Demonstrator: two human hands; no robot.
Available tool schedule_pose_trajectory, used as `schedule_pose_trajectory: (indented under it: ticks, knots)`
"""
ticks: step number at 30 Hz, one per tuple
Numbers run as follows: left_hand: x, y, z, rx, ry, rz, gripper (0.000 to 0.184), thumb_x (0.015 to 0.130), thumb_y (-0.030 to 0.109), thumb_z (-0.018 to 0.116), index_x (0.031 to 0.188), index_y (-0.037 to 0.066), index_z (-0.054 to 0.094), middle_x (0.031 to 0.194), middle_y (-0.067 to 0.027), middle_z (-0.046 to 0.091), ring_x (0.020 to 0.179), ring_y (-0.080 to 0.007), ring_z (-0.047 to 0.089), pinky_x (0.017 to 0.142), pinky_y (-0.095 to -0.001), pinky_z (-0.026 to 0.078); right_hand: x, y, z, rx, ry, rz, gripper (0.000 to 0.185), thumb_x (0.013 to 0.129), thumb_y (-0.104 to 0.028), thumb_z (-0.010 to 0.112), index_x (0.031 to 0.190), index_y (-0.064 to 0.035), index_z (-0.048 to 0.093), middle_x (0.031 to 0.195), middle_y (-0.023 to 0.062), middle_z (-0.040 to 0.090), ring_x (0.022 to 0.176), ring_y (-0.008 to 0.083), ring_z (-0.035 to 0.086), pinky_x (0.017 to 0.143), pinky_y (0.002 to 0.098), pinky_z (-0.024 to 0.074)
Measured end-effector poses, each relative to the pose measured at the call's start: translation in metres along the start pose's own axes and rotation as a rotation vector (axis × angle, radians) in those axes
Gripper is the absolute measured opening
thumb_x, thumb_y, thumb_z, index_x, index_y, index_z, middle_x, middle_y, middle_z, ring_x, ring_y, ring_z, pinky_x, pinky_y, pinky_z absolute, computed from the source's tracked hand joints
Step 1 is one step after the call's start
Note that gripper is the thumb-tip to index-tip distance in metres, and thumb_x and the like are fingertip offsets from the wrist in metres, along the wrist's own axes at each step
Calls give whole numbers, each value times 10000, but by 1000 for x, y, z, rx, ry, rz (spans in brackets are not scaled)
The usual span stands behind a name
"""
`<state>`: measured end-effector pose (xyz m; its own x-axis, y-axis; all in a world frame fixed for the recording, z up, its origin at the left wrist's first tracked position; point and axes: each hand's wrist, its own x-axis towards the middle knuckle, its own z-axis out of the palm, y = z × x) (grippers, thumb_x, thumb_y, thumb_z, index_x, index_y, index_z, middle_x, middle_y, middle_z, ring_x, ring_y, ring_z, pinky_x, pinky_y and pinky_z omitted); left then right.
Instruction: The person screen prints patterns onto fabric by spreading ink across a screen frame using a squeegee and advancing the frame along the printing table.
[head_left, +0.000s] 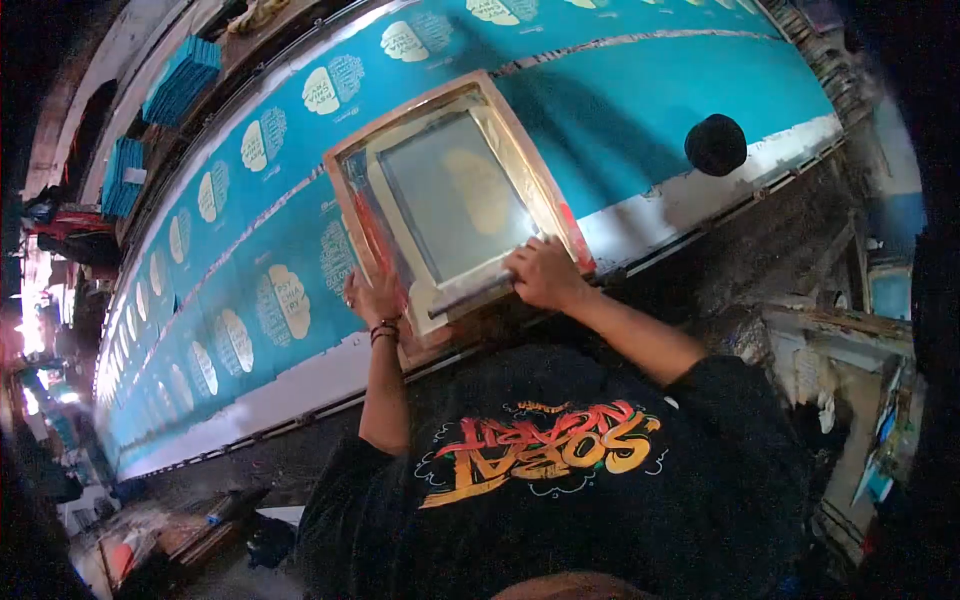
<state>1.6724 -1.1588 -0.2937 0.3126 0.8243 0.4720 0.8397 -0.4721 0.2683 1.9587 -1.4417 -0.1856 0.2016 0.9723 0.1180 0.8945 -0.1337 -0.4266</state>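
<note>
A wooden-edged printing screen (415, 165) lies on teal fabric, its mesh letting a pale cloud shape show through. My left hand (374, 298) grips the left side of the screen's frame near the lower corner, with dark bands on the wrist. In my right hand (545, 274), closed fingers hold one end of a squeegee (470, 300), a long dark bar lying across the near end of the screen. Parts of the squeegee's grip are hidden under my fingers. Around the screen, the teal fabric (620, 110) carries rows of printed cream-and-blue cloud designs (290, 300).
A long table edge (300, 400) runs diagonally in front of me. On the fabric to the right sits a round black object (716, 145). Stacks of folded teal cloth (182, 78) stand beyond the far side. Wooden shelving (840, 325) is at the right.
</note>
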Motion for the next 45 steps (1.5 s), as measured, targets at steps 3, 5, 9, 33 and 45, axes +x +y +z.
schedule_pose_trajectory:
  ticks: [3, 5, 9, 33, 45]
  knots:
    - [-2, -35, 20, -305, -125, -124, 602, 841, 259, 875, 1328, -25, 665, 1331, -212, 654, 1196, -363, 638, 1057, -435, 503, -14, 11, 26, 31, 46, 22, 292, 788, -230, 706, 1069, -164, 749, 1068, 39, 745, 1085, 266, 673, 925, 471, 476]
    - [1, -37, 10, -404, -245, -194, 621, 823, 248, 891, 1333, -22, 661, 1324, -192, 654, 1173, -351, 645, 1006, -429, 528, 6, 17, 31, 97, 150, -34, 364, 759, -212, 699, 1115, -147, 744, 1122, 88, 738, 1146, 318, 652, 998, 514, 468]
    - [17, 0, -30, -521, -384, -360, 693, 828, 257, 897, 1405, 6, 607, 1309, -177, 656, 1155, -319, 645, 951, -443, 535, 146, 53, 37, 6, 200, 8, 293, 819, -191, 690, 1102, -159, 757, 1103, 90, 750, 1114, 305, 677, 946, 519, 494]
    - [4, 295, 71, -400, -294, -399, 733, 957, 282, 764, 1581, 168, 397, 1049, -47, 664, 894, -232, 677, 733, -389, 553, 40, 395, -67, 1076, 278, 818, 349, 855, -248, 751, 1156, -73, 767, 1183, 98, 753, 1117, 268, 660, 992, 400, 494]
    - [-45, 265, 97, -127, -126, -216, 750, 893, 262, 776, 1546, 37, 482, 1366, -195, 612, 1299, -346, 562, 1129, -469, 450, -22, 393, -39, 959, 196, 617, 310, 889, -200, 745, 1117, 10, 756, 1213, 131, 701, 1094, 250, 657, 965, 388, 511]
